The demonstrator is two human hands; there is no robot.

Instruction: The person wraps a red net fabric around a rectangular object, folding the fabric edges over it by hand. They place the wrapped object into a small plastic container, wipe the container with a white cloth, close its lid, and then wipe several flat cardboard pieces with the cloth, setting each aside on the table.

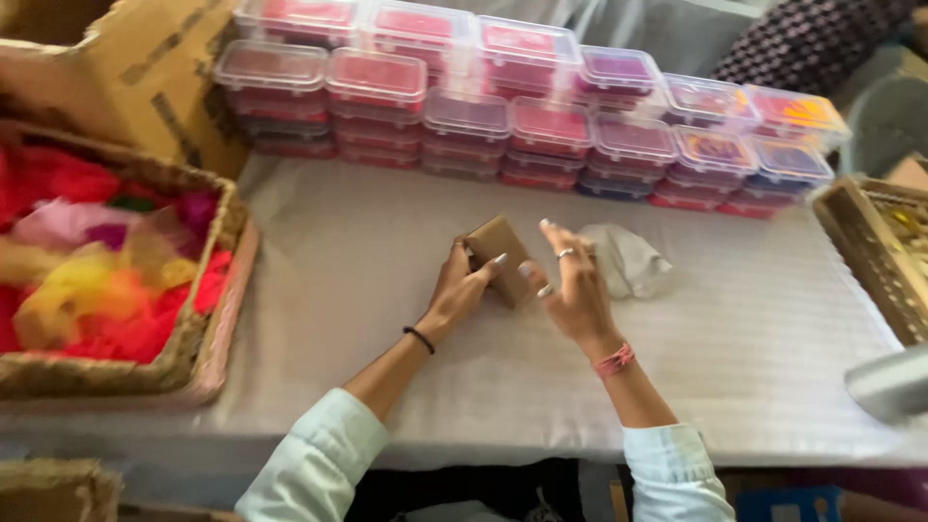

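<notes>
- At the middle of the table point(387, 222), one small brown cardboard box point(500, 253) is sitting tilted, one corner pointing up, between two hands.
- Left hand point(462, 285) is grasping the box from its left side; its grip is clenched on the cardboard, thumb lying across the near face, fingers going behind it.
- Right hand point(576, 285) is hovering just right of the box with its grip released, fingers spread and raised; whether a fingertip is touching the box edge cannot be told.
- One crumpled white cloth point(626, 259) is lying just behind the right hand, on the table.
- Clear lidded plastic containers point(541, 126) are standing in stacks along the far edge; about fourteen stacks are showing across two rows, most holding red or pink contents, a few at the right holding purple and orange.
- Two woven baskets are showing: one large basket point(208, 329) at the left is holding loose red, yellow and pink material, one basket point(860, 242) at the right edge is being cut off by the frame.
- One large cardboard carton point(145, 68) is standing behind the left basket.
</notes>
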